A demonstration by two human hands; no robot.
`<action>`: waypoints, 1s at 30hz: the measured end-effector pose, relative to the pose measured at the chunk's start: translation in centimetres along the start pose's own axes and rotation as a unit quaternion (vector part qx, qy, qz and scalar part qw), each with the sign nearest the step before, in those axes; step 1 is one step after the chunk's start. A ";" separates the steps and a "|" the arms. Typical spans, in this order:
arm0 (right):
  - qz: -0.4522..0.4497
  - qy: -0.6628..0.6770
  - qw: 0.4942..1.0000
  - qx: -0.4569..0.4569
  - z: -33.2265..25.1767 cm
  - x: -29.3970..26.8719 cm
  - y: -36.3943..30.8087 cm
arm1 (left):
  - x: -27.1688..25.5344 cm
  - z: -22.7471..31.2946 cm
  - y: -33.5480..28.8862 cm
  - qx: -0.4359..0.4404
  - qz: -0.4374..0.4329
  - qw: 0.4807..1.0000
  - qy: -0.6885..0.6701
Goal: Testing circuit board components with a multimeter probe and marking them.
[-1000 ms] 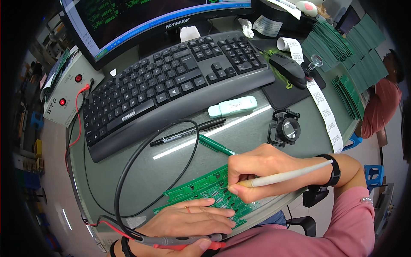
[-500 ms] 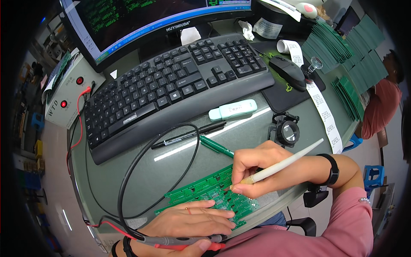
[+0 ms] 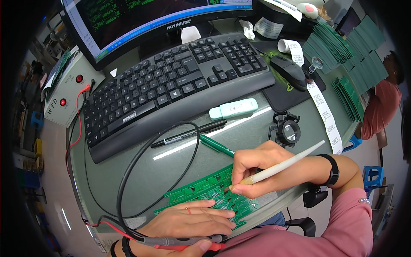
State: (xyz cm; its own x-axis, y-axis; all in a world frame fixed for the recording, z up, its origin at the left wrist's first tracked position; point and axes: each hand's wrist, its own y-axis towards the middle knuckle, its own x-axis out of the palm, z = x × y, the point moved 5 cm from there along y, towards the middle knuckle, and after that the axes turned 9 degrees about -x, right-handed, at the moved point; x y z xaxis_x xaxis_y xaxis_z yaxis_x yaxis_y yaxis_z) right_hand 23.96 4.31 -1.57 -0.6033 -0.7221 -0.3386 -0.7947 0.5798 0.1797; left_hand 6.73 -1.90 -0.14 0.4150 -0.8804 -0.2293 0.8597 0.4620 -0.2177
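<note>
My right hand (image 3: pixel 265 169) pinches a white, tapered pen-like tool (image 3: pixel 284 162) with a yellowish lower part. Its working end is hidden at my fingertips, just over the green circuit board panel (image 3: pixel 192 192). My left hand (image 3: pixel 188 220) lies across the near left part of the panel, fingers stretched out flat. Between its thumb and palm sit two test probes, a grey-black one (image 3: pixel 180 240) and a red one (image 3: pixel 171 247), with their leads running off to the left.
A black keyboard (image 3: pixel 171 85) spans the desk below a monitor (image 3: pixel 158 21). Nearer lie a black marker (image 3: pixel 188 134), a green pen (image 3: pixel 216 144), a mint-coloured stick (image 3: pixel 233 109) and a loupe (image 3: pixel 287 132). At right are a mouse (image 3: pixel 287 72), a paper strip (image 3: pixel 325 115) and stacked boards (image 3: pixel 327 47).
</note>
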 end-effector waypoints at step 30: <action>-0.096 0.117 0.984 0.099 0.5 -0.7 1.0 | 0.1 -0.1 0.1 0.007 0.007 1.000 0.008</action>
State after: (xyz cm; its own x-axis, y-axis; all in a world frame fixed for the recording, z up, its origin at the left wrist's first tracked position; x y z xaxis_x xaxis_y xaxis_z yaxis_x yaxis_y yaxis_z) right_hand 23.61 5.59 -1.59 -0.4613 -0.8788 -0.1219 -0.8807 0.4702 -0.0571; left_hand 6.83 -1.87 -0.30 0.4218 -0.8720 -0.2483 0.8582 0.4724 -0.2010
